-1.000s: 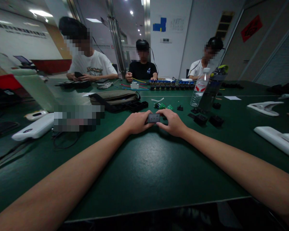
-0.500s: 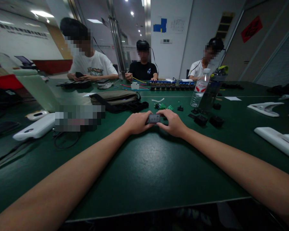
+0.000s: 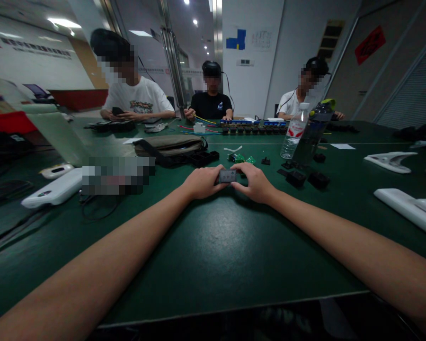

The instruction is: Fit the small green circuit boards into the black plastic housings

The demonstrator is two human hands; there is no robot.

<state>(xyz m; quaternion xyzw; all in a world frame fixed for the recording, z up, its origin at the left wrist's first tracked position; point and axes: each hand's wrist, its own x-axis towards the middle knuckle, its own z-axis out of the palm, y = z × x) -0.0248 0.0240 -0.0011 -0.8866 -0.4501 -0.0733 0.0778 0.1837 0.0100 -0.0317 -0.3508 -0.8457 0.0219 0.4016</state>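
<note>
Far left on the smooth, dark green surface (image 3: 216, 274) lies a white, rounded plastic case (image 3: 55, 188), glossy, with a dark oval on its top. Next comes a soft, brownish fabric bag (image 3: 175, 144), and black, boxy open pieces (image 3: 202, 158) sit by its right end. Now my left hand (image 3: 203, 183): its grip is closed on the left end of a small grey block (image 3: 227, 176), flat-faced and rectangular, with faint markings, held between my two hands near the middle. Just beyond it are shiny green pieces (image 3: 240, 157). My right hand (image 3: 253, 183) curves in a C, its grip narrowed onto the block's right end, thumb below and forefinger above. Further right stand a clear, ribbed plastic bottle (image 3: 292, 137) and a dark bottle (image 3: 312, 135), nearer me two chunky black blocks (image 3: 307, 179), and at far right a smooth, long white piece (image 3: 404, 206).
</note>
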